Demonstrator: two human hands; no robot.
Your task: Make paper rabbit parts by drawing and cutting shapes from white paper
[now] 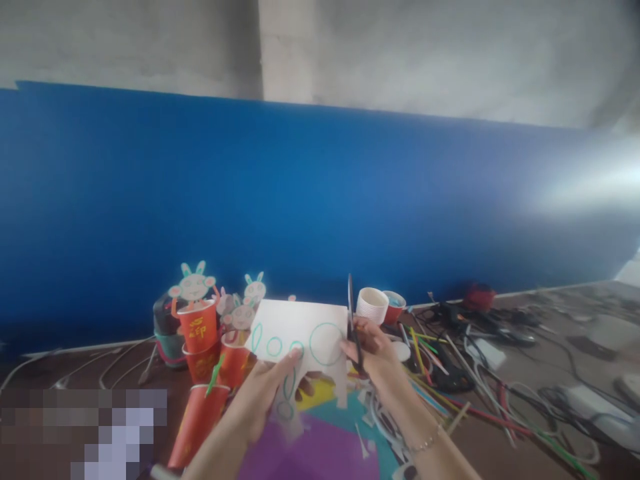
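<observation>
Head view, and all eyes go to the white paper sheet (300, 317), held up between two hands above the table (117, 363). Left hand (260, 397) has it pinched, thumb flat on top and fingers underneath, no gap in that grip. Right hand (373, 350) is closed round what look like black scissors (351, 300), upright just beside the sheet's right edge; how wide the blades stand, I can't tell from here.

Now, the danger! That large green circle (327, 344) sits very close to the scissors, so a small slip of the wrist could nick its outline. The left thumb covers part of a small green circle, and a hidden line is easy to stray from. Below, a ragged strip (341, 390) dangles; I'd worry it could catch and tear the sheet. Right fingertips at the paper's edge are near the scissors too, so a careless squeeze might pinch skin.

Over on the left, the tilted red cup (197, 420) lies right by the forearm; an elbow swing could roll it towards the stacked red cups (199, 327), where the paper rabbit (193, 287) perches, looking top-heavy. One bump might topple it!
</observation>
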